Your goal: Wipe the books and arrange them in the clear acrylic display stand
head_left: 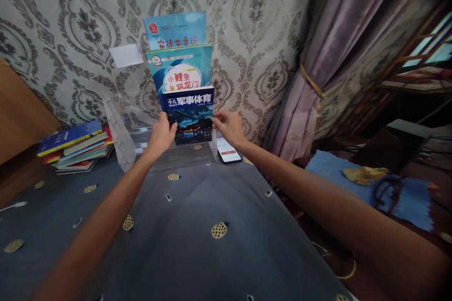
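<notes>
A clear acrylic tiered stand (120, 143) stands against the patterned wall at the far edge of the table. Three books sit upright in it, one behind another: a dark blue book with a tank picture (189, 114) in front, a teal book with a white circle (178, 69) behind it, and a light blue book (175, 29) at the back. My left hand (163, 132) grips the dark blue book's left edge. My right hand (229, 125) grips its right edge.
A stack of several books (74, 146) lies at the left of the stand. A phone (228, 150) with a lit screen lies to the right of the stand. The grey tablecloth (190, 244) has pineapple prints. A purple curtain (318, 70) hangs at the right, beside a blue cloth (406, 197).
</notes>
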Tool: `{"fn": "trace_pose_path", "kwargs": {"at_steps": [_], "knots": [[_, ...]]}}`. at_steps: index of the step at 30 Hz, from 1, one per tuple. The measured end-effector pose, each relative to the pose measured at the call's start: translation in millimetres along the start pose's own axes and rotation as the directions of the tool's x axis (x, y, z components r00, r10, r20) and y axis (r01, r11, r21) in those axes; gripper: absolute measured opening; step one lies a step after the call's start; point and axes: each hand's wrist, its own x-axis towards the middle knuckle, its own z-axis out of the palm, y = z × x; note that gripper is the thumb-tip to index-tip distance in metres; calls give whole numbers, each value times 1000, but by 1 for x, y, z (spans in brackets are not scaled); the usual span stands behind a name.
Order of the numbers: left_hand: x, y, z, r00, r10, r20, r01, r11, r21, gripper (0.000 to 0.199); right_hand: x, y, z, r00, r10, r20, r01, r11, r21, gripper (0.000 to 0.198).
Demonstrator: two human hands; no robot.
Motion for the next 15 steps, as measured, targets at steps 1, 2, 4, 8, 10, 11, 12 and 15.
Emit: {"fn": "trace_pose_path", "kwargs": {"at_steps": [1, 2, 4, 8, 10, 11, 12, 15], "knots": [[0, 0, 0, 1000, 4, 1, -4, 1000, 2, 24, 0, 1, 0, 1000, 3, -4, -3, 1000, -2, 18], [-1, 0, 0, 1000, 7, 0, -7, 1000, 5, 24, 0, 2, 0, 1000, 4, -6, -4, 1000, -5, 18], [-2, 0, 0, 1000, 10, -1, -10, 1000, 6, 22, 0, 3, 0, 1000, 5, -11, -5, 1000, -7, 17], [-3, 1, 1, 1000, 8, 8, -8, 1000, -18, 19, 0, 4, 0, 1000, -1, -20, 1, 1000, 1, 14], [-3, 1, 1, 1000, 1, 5, -1, 1000, -24, 17, 0, 5, 0, 1000, -4, -25, 4, 1000, 7, 12], [-3, 1, 1, 1000, -2, 0, 2, 1000, -26, 17, 0, 5, 0, 1000, -4, -29, 4, 1000, 12, 12], [-2, 2, 1, 1000, -2, -4, 2, 1000, -27, 17, 1, 5, 1, 999, -4, -34, 4, 1000, 18, 11], [0, 2, 0, 1000, -2, -14, 2, 1000, -28, 16, 3, 4, 2, 999, -2, -44, 4, 999, 38, 8]]}}
